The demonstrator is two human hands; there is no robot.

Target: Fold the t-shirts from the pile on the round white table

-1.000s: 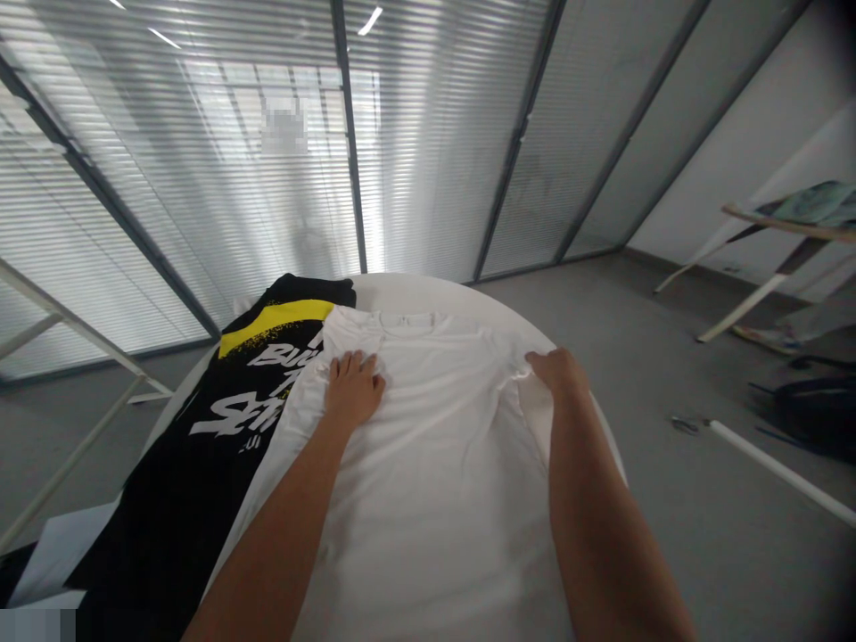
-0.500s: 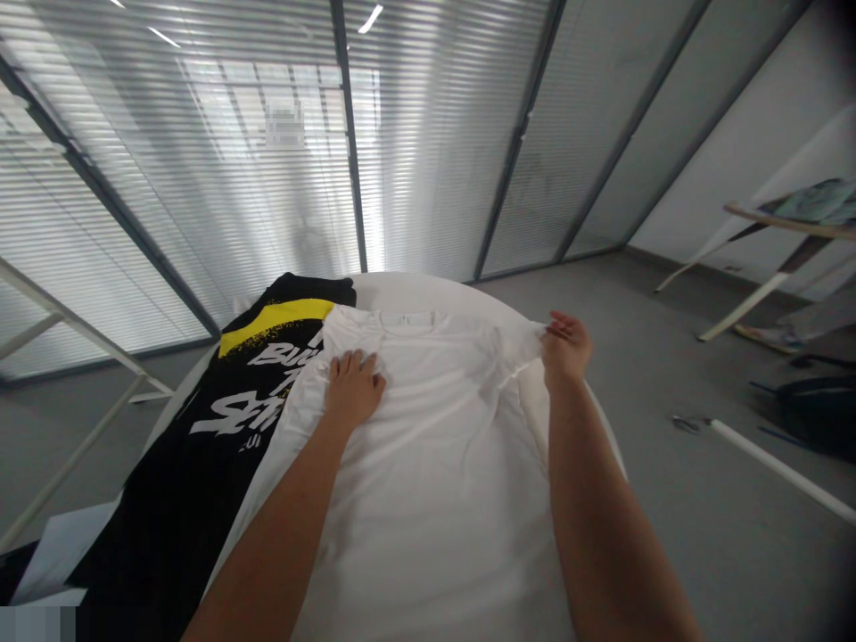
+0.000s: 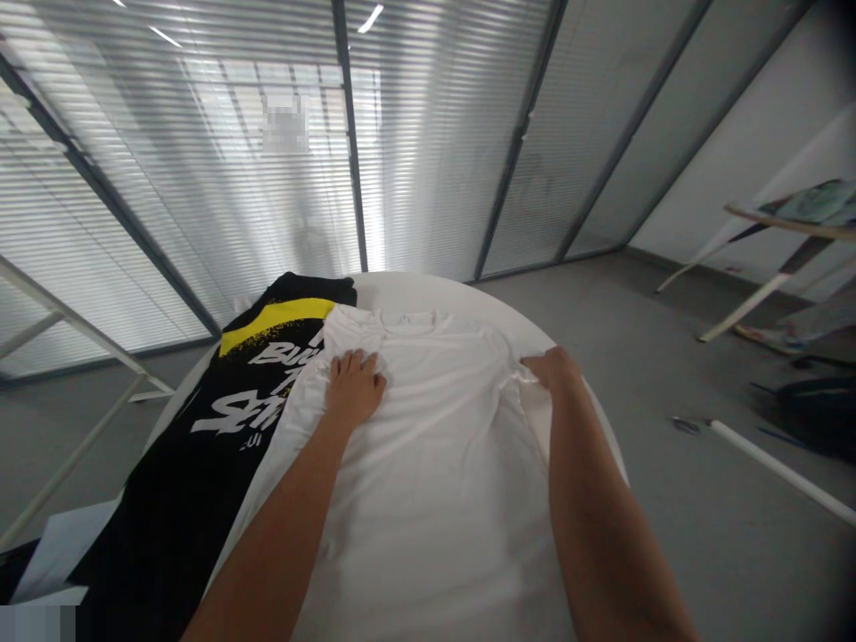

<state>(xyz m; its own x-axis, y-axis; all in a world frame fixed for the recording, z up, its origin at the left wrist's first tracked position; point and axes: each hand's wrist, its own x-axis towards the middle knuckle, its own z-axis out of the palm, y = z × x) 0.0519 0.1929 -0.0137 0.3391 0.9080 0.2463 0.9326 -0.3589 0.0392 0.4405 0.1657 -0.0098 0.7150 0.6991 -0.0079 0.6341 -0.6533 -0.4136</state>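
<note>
A white T-shirt [image 3: 434, 446] lies spread over a rounded white table, its neckline at the far end. My left hand [image 3: 354, 385] rests on the shirt below its left shoulder, fingers outstretched and pressing on the cloth. At the right sleeve, my right hand [image 3: 552, 367] has its fingers closed on the sleeve's edge; the fingertips are partly hidden by the hand. Creases run from that sleeve into the shirt's side. Partly under the white shirt's left side is a black garment [image 3: 180, 481] with a yellow band and white lettering.
The white table's edge [image 3: 495, 305] curves round the far side. White sheets [image 3: 63, 548] lie at lower left beside a pale metal frame [image 3: 80, 446]. To the right are another table [image 3: 789, 221] with cloth on it, a white pole [image 3: 776, 468] and a dark bag [image 3: 816, 410].
My right hand has come down and slightly inward with the sleeve, which was stretched outward and is now lower and bunched. My left hand stays in place.
</note>
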